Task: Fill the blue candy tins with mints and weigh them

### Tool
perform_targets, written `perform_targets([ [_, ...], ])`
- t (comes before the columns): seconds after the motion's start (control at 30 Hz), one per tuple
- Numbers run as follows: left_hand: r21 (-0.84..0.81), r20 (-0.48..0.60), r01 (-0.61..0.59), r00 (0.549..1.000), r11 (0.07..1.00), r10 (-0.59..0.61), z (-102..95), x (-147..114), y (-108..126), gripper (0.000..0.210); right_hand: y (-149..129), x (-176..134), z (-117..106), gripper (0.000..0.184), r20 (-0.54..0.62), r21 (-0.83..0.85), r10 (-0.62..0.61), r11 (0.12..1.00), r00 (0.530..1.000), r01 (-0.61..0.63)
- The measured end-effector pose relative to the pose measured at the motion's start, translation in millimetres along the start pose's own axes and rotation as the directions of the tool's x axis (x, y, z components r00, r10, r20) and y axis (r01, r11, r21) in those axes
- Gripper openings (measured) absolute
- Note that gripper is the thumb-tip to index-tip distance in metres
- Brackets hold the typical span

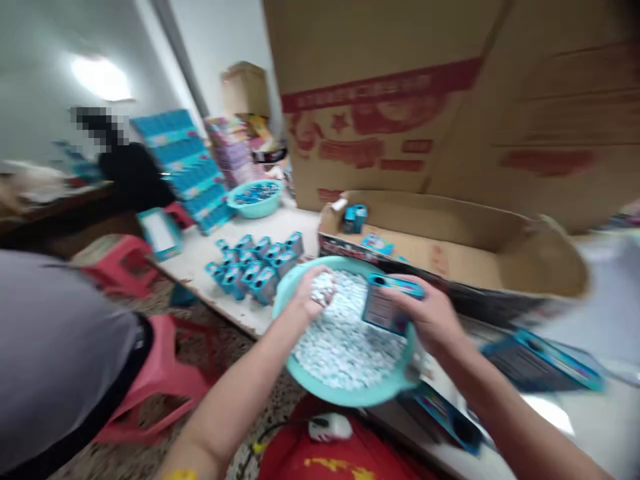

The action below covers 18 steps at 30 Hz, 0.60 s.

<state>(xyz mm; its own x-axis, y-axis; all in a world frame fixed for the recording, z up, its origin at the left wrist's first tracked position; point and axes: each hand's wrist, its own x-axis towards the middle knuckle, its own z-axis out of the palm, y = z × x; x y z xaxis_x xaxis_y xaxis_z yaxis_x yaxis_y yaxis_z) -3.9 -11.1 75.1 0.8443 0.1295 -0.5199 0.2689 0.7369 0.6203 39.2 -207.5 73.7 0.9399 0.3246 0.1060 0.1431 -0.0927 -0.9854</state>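
Observation:
A light-teal plastic basin (pixel 350 399) full of small white pieces (pixel 345 347) stands in front of me at the table's edge. My left hand (pixel 309 293) is cupped palm up over its left side, with a handful of the white pieces in it. Above the basin's right side, my right hand (pixel 425 310) grips a small blue printed box (pixel 386 313) with a dark round hole in its top. The pieces are too small and blurred to name more exactly. Left of the basin, several similar blue boxes (pixel 250 270) stand grouped on the table.
Behind the basin lies a long cardboard tray (pixel 450 253) with a few blue boxes at its left end. Larger blue boxes (pixel 545 363) lie at right. A second teal basin (pixel 256 208) stands farther back. A person's grey sleeve (pixel 65 353) and pink stools (pixel 160 380) are at left.

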Motion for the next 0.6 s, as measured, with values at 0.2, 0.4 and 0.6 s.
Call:
perform_targets([
  [0.2, -0.072, 0.13, -0.283, 0.948, 0.956, 0.29, 48.7, -3, 0, 0.018, 3, -8, 4, 0.033, 0.051, -0.296, -0.222, 0.928, 0.974, 0.227],
  [0.4, 0.098, 0.065, -0.636, 0.772, 0.766, 0.632, 65.2, 9, -24, 0.026, 2, -4, 17, 0.032, 0.098, -0.404, -0.277, 0.867, 0.956, 0.293],
  [0.6, 0.106, 0.084, -0.604, 0.797, 0.79, 0.598, 59.7, 12, -20, 0.029, 0, -2, 16, 0.032, 0.106, -0.392, -0.231, 0.884, 0.967, 0.254],
])
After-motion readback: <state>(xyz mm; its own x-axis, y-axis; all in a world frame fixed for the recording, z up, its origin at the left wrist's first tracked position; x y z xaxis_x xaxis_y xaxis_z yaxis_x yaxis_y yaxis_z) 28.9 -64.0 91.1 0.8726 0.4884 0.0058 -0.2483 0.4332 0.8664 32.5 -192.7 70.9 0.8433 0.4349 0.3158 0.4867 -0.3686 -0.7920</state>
